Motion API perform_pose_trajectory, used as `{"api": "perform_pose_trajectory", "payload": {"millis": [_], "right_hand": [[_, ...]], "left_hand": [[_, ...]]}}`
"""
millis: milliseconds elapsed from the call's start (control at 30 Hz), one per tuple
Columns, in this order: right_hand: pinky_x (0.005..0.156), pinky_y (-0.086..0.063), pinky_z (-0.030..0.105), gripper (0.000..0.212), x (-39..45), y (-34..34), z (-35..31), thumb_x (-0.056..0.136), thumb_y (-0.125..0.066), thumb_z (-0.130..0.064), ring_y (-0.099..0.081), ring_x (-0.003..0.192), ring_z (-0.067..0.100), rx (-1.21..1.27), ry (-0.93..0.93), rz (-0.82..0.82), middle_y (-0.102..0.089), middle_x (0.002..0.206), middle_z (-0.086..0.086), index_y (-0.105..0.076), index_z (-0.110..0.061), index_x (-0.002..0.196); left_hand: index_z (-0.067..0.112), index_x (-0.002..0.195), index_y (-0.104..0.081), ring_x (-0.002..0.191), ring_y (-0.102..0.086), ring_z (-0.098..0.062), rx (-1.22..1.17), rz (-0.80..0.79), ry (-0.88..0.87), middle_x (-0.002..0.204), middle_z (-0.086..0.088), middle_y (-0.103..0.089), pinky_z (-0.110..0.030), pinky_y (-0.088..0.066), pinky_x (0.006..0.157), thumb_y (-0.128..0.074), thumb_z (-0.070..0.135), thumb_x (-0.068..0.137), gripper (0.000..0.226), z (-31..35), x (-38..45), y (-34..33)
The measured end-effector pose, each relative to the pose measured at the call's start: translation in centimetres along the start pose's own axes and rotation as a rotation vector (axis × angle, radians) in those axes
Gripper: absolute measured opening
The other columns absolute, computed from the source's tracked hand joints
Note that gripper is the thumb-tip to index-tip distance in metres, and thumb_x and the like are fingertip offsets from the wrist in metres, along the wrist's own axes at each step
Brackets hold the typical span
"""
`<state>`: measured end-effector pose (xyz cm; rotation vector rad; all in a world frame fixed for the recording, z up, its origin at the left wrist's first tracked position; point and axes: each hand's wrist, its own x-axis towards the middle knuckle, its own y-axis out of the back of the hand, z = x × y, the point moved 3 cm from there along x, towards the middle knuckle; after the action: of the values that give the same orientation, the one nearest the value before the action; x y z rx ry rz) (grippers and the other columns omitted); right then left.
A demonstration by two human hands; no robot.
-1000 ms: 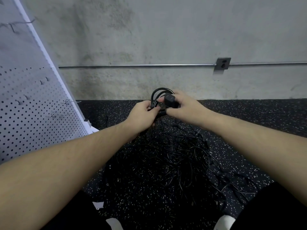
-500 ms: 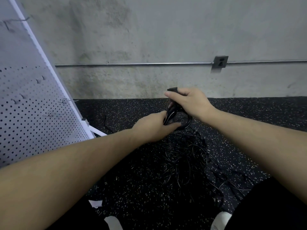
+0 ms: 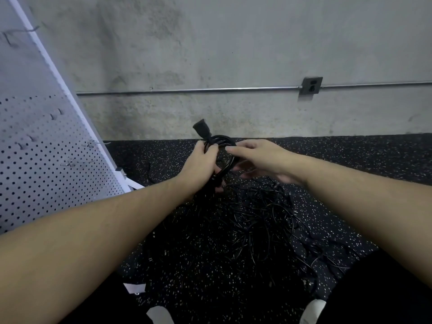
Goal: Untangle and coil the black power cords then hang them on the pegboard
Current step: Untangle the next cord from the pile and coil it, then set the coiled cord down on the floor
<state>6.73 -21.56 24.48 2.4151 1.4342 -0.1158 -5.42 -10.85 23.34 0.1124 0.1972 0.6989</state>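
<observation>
In the head view, the person is holding a coiled black cord (image 3: 221,150) up in front of the body, just above the floor (image 3: 350,164), and the left hand (image 3: 201,164) is gripping one side of the coil with its fingers (image 3: 211,148) curled round the bundled loops, probably to keep the turns from springing apart. A plug end (image 3: 201,129) is sticking up and out past that hand, left free, which looks like the tail of the cord waiting to be tucked or wrapped. The right hand (image 3: 261,160) is meeting the coil from the other side, its upper fingers lying fairly straight over the top of the loops while the lower ones are reaching beneath; whether they are actually pinching the cord cannot be told from here. Directly below the hands, a loose tangle of cords (image 3: 252,218) is sprawling over the floor, so most of the untangling appears to be still ahead. The floor is a black rubber surface flecked with white. A white pegboard (image 3: 46,160) with several metal hooks (image 3: 98,143) is leaning at the left, within reach for hanging. Behind is a bare concrete wall (image 3: 233,43) carrying a metal conduit (image 3: 187,90) and an outlet box (image 3: 312,85).
</observation>
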Motion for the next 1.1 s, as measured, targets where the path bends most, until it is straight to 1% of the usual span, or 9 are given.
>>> {"api": "perform_pose_trajectory", "payload": {"millis": [167, 267, 367, 500, 600, 700, 800, 967, 1100], "right_hand": [[0.075, -0.061, 0.034, 0.012, 1.2, -1.2, -0.2, 0.093, -0.074, -0.022, -0.071, 0.068, 0.016, 0.097, 0.036, 0.019, -0.076, 0.080, 0.007, -0.070, -0.012, 0.100], [0.063, -0.062, 0.028, 0.022, 1.8, -1.3, -0.4, 0.090, -0.077, -0.018, -0.070, 0.063, 0.017, 0.148, 0.032, 0.063, -0.076, 0.082, 0.012, -0.070, -0.006, 0.107], [0.063, -0.063, 0.031, 0.020, 2.3, -2.2, -0.2, 0.090, -0.076, -0.015, -0.073, 0.063, 0.017, 0.119, 0.033, 0.053, -0.077, 0.082, 0.011, -0.069, -0.006, 0.106], [0.055, -0.060, 0.027, 0.008, 2.6, -3.9, 0.4, 0.092, -0.074, -0.012, -0.066, 0.057, 0.011, 0.002, 0.054, -0.007, -0.075, 0.077, 0.002, -0.069, -0.014, 0.098], [0.057, -0.063, 0.032, 0.007, 3.4, -5.1, 0.9, 0.094, -0.071, -0.014, -0.068, 0.063, 0.015, 0.017, 0.005, -0.043, -0.075, 0.081, 0.005, -0.068, -0.014, 0.101], [0.080, -0.063, 0.048, 0.009, 5.1, -6.3, 1.6, 0.097, -0.068, -0.016, -0.072, 0.071, 0.022, 0.077, -0.061, -0.120, -0.077, 0.087, 0.010, -0.068, -0.015, 0.106], [0.081, -0.063, 0.045, 0.012, 6.9, -7.3, 2.7, 0.101, -0.062, -0.015, -0.072, 0.075, 0.021, 0.090, -0.127, -0.166, -0.077, 0.099, 0.012, -0.069, -0.015, 0.111], [0.069, -0.065, 0.036, 0.013, 10.1, -8.8, 5.3, 0.101, -0.063, -0.012, -0.075, 0.074, 0.021, 0.099, -0.251, -0.141, -0.077, 0.092, 0.011, -0.069, -0.012, 0.112], [0.074, -0.065, 0.040, 0.028, 13.1, -11.2, 7.8, 0.101, -0.062, -0.015, -0.076, 0.082, 0.025, 0.005, -0.304, -0.232, -0.073, 0.109, 0.017, -0.059, -0.011, 0.129]], "left_hand": [[0.023, 0.110, -0.062, 0.068, -0.070, -0.032, 0.130, 0.032, -0.027, 0.070, -0.003, -0.068, -0.049, -0.061, 0.075, -0.057, 0.071, 0.089, 0.053, -0.6, 0.7, 1.9], [0.022, 0.121, -0.056, 0.074, -0.072, -0.033, 0.259, 0.078, -0.021, 0.083, -0.008, -0.076, -0.033, -0.056, 0.059, -0.032, 0.056, 0.106, 0.045, -1.0, 1.3, 2.2], [0.031, 0.132, -0.049, 0.084, -0.072, -0.030, 0.199, 0.119, 0.020, 0.092, -0.010, -0.075, -0.040, -0.059, 0.074, -0.031, 0.057, 0.104, 0.042, -2.0, 1.9, 2.3], [0.016, 0.111, -0.065, 0.068, -0.074, -0.024, 0.055, 0.108, 0.070, 0.084, -0.003, -0.071, -0.024, -0.049, 0.044, -0.051, 0.059, 0.100, 0.046, -2.4, 1.9, 3.2], [0.008, 0.103, -0.068, 0.057, -0.071, -0.020, -0.011, 0.126, 0.151, 0.070, -0.001, -0.074, -0.024, -0.049, 0.041, -0.052, 0.051, 0.102, 0.046, -3.2, 2.1, 4.8], [0.006, 0.104, -0.064, 0.059, -0.070, -0.024, -0.127, 0.177, 0.228, 0.066, -0.005, -0.074, -0.041, -0.063, 0.060, -0.051, 0.046, 0.103, 0.043, -4.0, 3.1, 6.7], [0.011, 0.101, -0.062, 0.063, -0.071, -0.025, -0.174, 0.200, 0.277, 0.071, -0.007, -0.076, -0.055, -0.062, 0.081, -0.053, 0.041, 0.103, 0.032, -5.1, 3.9, 7.7], [0.012, 0.109, -0.066, 0.079, -0.074, -0.026, -0.193, 0.008, 0.370, 0.093, -0.008, -0.076, -0.044, -0.063, 0.077, -0.067, 0.037, 0.098, 0.027, -8.4, 5.5, 9.3], [0.012, 0.117, -0.068, 0.080, -0.073, -0.023, -0.185, -0.087, 0.401, 0.098, -0.008, -0.075, -0.041, -0.062, 0.078, -0.059, 0.034, 0.103, 0.028, -12.7, 6.6, 11.4]]}}
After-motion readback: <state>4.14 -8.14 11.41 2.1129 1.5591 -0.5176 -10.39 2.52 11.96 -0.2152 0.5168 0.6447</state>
